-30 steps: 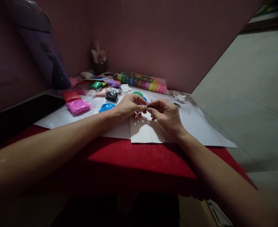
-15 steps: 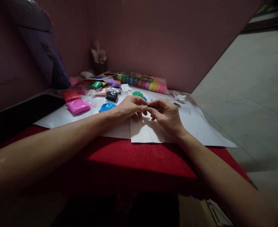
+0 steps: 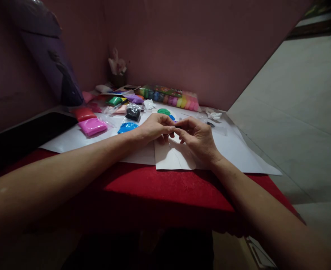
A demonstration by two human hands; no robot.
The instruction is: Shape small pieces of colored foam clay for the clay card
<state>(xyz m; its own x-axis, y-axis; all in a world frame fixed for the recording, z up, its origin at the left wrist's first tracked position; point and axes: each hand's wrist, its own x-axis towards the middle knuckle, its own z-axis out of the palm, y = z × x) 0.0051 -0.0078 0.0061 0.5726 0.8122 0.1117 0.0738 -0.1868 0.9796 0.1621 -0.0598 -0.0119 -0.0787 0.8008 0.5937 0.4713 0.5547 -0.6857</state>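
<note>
My left hand (image 3: 159,126) and my right hand (image 3: 198,135) meet over a white sheet of paper (image 3: 173,161). Their fingertips pinch a small piece of black clay (image 3: 177,126) between them, mostly covered by the fingers. Just behind the hands, green clay (image 3: 164,111) and a bit of blue clay (image 3: 171,117) lie on the paper. A thin drawn line runs down the sheet below my fingers. To the left of my left hand are a packet of black clay (image 3: 133,114) and a packet of blue clay (image 3: 128,128).
Pink (image 3: 92,126), red (image 3: 83,114), green (image 3: 115,101) and purple (image 3: 134,98) clay packets lie at the left. A long multicoloured clay pack (image 3: 171,98) rests against the wall. Crumpled white tissue (image 3: 213,114) sits at the right. Red cloth (image 3: 165,187) covers the table's front edge.
Both hands stay in nearly the same place. Only the fingertips shift slightly around the small black piece.
</note>
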